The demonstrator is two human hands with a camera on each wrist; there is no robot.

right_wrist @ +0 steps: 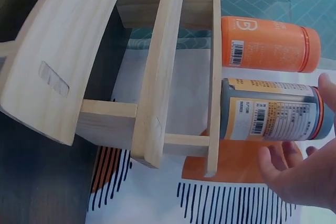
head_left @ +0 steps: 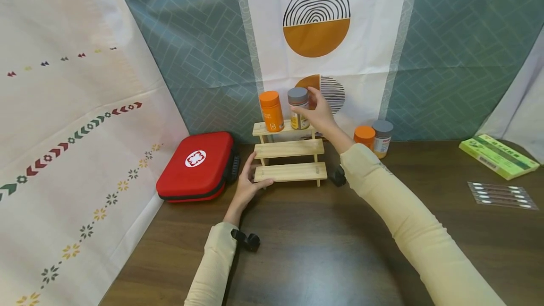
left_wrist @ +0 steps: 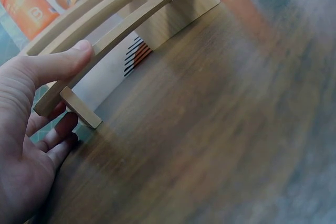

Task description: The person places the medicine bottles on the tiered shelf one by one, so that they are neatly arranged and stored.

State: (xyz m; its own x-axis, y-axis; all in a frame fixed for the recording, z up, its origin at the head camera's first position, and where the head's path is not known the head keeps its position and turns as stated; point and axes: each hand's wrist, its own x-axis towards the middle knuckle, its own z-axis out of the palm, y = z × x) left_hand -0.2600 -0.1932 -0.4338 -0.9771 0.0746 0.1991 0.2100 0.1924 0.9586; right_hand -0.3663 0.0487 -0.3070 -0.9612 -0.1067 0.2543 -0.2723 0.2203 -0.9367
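Extends the right arm [head_left: 403, 216] forward over a three-tiered pale wooden shelf [head_left: 289, 149], with the right hand [head_left: 319, 114] angled inward at a grey-lidded cylindrical bottle [head_left: 300, 121] with a yellow-and-white label. Curls thumb and index finger round the upper part of that bottle, upright with its base on the highest board [head_left: 257, 129]; cannot tell how firmly. Grips the left end of the lowest board [head_left: 291, 172] with the left hand [head_left: 245, 187], thumb along the front edge.

Leaves only a narrow gap to an upright orange cylindrical bottle [head_left: 272, 111] on the same top tier, and a short strip of board toward the right end. Has a red zippered case [head_left: 204, 150] just beside the left hand, with a second orange-lidded bottle [head_left: 364, 133] and a second grey-lidded bottle [head_left: 383, 137] past the shelf's right end, near the right sleeve. Leaves dark brown wooden table [head_left: 293, 244] stretching out in front, between both beige sleeves.
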